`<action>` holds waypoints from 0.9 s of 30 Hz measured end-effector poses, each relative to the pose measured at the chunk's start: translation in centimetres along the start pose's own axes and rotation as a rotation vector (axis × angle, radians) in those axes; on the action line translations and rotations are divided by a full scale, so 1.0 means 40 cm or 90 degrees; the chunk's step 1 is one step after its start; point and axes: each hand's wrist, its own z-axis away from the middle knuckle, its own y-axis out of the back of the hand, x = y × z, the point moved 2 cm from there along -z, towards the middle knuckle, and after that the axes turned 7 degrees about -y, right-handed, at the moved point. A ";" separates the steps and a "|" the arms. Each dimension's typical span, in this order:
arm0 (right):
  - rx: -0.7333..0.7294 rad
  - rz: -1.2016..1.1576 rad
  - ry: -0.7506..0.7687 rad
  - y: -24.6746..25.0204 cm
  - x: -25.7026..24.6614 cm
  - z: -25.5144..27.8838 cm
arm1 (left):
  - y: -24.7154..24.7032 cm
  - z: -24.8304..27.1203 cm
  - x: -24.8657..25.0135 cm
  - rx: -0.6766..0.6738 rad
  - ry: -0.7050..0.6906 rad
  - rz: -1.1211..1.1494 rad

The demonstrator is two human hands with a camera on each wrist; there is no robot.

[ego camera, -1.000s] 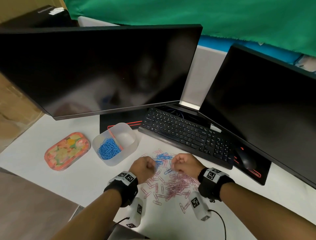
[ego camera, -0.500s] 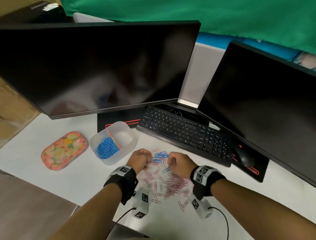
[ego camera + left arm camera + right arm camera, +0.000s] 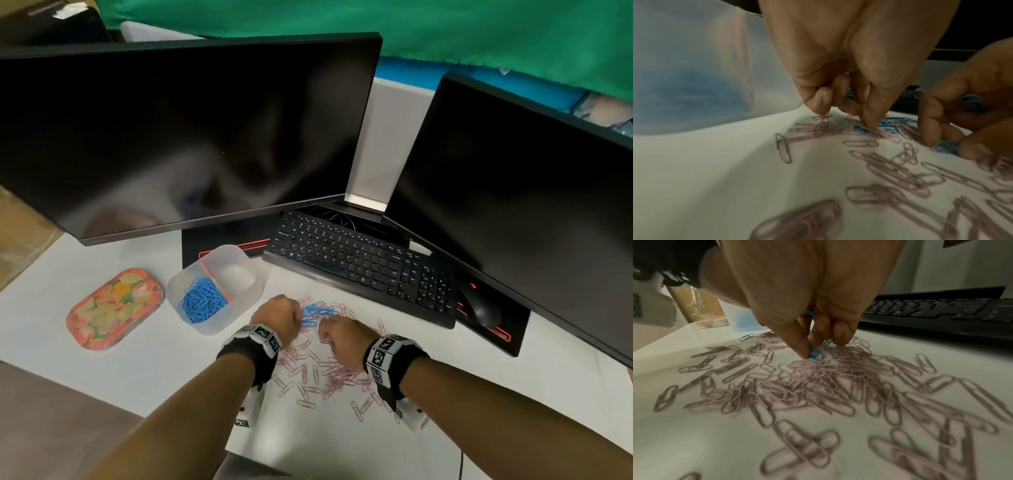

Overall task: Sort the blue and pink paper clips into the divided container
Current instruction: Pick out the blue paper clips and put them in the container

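A translucent divided container (image 3: 254, 274) stands left of my hands; its left compartment holds blue paper clips (image 3: 202, 303) and its right compartment looks empty. Pink paper clips (image 3: 318, 373) lie scattered on the white desk, with a small cluster of loose blue clips (image 3: 318, 311) at their far edge. My left hand (image 3: 279, 315) is curled at that cluster; its thumb tip (image 3: 871, 125) presses on a blue clip, and a bit of blue (image 3: 851, 93) shows inside the curled fingers. My right hand (image 3: 342, 339) pinches a blue clip (image 3: 816, 354) off the desk and keeps more blue clips (image 3: 970, 102) in its palm.
A floral lid (image 3: 114, 308) lies left of the container. A black keyboard (image 3: 359, 263) and a mouse (image 3: 479, 308) sit just beyond the clips, under two dark monitors (image 3: 188, 137). The desk's near edge (image 3: 102, 394) runs below my left forearm.
Both hands have edged forward and closer together at the blue cluster. The right hand has dropped its fingertips onto a blue clip on the desk.
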 end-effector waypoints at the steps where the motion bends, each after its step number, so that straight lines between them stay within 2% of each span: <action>1: -0.004 0.002 -0.003 -0.002 0.003 0.002 | 0.000 -0.001 0.001 -0.008 0.004 -0.002; 6: 0.017 -0.034 -0.011 0.000 0.014 0.012 | 0.000 -0.008 0.008 -0.066 0.027 -0.002; 10: 0.034 -0.077 -0.027 0.010 0.022 0.012 | 0.000 -0.005 0.014 -0.072 0.014 -0.001; 14: 0.053 -0.161 -0.072 0.033 0.021 0.014 | 0.002 0.010 0.002 -0.037 0.031 0.098; 17: 0.041 -0.303 -0.133 0.048 0.017 0.000 | 0.017 0.034 -0.012 -0.007 0.041 0.206; 20: -0.003 -0.637 -0.195 0.061 -0.012 -0.023 | 0.037 0.067 -0.035 0.025 0.038 0.339; 22: -0.012 -0.801 -0.216 0.080 -0.054 -0.037 | 0.056 0.096 -0.045 0.033 0.059 0.489; 24: -0.070 -0.882 -0.212 0.096 -0.115 -0.051 | 0.088 0.133 -0.054 0.061 0.114 0.713; 27: -0.167 -0.848 -0.178 0.120 -0.232 -0.081 | 0.147 0.176 -0.090 0.152 0.178 0.960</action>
